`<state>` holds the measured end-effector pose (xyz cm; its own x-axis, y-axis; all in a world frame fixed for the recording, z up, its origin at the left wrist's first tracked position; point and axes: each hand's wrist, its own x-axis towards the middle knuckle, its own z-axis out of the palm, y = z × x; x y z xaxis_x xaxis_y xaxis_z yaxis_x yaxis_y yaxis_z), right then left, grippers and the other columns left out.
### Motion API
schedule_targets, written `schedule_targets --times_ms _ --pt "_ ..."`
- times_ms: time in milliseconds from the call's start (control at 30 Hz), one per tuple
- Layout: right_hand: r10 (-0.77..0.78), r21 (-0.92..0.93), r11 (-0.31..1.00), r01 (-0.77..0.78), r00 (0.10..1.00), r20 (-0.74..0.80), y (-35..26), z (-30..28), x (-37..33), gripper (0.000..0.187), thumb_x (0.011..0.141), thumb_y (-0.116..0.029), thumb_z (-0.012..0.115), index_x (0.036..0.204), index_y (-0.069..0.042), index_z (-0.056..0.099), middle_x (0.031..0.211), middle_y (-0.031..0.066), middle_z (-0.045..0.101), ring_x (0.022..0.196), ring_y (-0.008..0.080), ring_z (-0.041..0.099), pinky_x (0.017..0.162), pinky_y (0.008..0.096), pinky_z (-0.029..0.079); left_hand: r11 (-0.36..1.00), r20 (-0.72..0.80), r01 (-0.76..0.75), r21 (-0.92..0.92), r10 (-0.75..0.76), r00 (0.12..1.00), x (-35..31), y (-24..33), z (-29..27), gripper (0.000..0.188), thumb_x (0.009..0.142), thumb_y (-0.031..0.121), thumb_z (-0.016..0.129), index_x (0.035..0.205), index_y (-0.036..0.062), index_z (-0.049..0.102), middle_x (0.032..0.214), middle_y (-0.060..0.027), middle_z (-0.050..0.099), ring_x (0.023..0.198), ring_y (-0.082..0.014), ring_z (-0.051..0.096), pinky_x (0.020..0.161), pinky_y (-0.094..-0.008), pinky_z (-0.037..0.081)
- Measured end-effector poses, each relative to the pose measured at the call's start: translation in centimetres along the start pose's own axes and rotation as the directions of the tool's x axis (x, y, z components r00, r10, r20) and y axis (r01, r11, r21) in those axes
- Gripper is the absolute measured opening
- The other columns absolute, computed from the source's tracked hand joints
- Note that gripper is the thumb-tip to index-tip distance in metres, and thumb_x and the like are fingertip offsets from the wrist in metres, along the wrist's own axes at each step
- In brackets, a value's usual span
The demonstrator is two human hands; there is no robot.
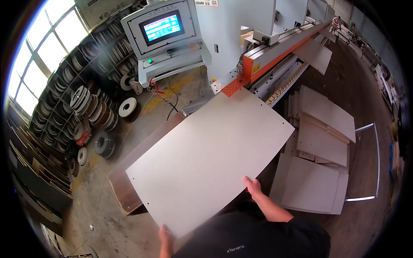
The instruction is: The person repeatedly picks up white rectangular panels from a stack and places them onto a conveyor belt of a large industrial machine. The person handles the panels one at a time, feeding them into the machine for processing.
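A large white board (211, 155) with small dark holes near its corners lies at a slant before me. My right hand (254, 188) is closed on its near right edge, thumb on top and the other fingers hidden underneath. Down at the near left corner, my left hand (164, 235) grips the edge, with most of its fingers out of sight. The board's far end reaches the orange perforated plate (235, 87) at the front of a long machine with an orange beam (275, 51). Under the board's left side shows a brown support table (122, 182).
A control console (172, 56) with a lit screen stands ahead on the left. Rolls of edge banding (103, 144) fill racks and floor beyond it. Stacked white boards (322, 150) lie to my right, beside a metal frame (377, 163). Another board (316, 56) sits along the machine.
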<state>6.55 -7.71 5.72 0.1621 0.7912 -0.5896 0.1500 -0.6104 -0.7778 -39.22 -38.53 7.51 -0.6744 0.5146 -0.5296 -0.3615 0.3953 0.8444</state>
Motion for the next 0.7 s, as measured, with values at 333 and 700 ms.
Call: schedule_targets --times_ms 333,700 --pt "-0.001 0.149 0.989 0.01 0.998 -0.056 -3.1 -5.0 4.6 0.044 0.098 -0.038 0.07 0.115 0.003 0.072 0.107 0.0099 0.075 0.094 0.0188 0.071 0.082 0.0346 0.055 0.993 -0.033 0.11 -0.028 -0.111 0.993 -1.8 1.5 9.0 0.037 0.108 0.037 0.049 0.088 0.0078 0.06 0.079 -0.0016 0.058 0.07 -0.0159 0.054 0.062 -0.0361 0.045" --pt "-0.039 0.134 0.988 0.076 0.964 -0.264 -5.0 -9.8 10.1 0.058 0.091 -0.05 0.075 0.108 0.006 0.068 0.114 0.0161 0.071 0.103 0.0258 0.067 0.09 0.0414 0.051 0.991 0.163 0.134 -0.02 -0.129 0.978 -1.2 -0.5 16.8 0.044 0.109 0.043 0.047 0.103 0.0025 0.064 0.089 -0.005 0.061 0.08 -0.0172 0.055 0.07 -0.0373 0.047"
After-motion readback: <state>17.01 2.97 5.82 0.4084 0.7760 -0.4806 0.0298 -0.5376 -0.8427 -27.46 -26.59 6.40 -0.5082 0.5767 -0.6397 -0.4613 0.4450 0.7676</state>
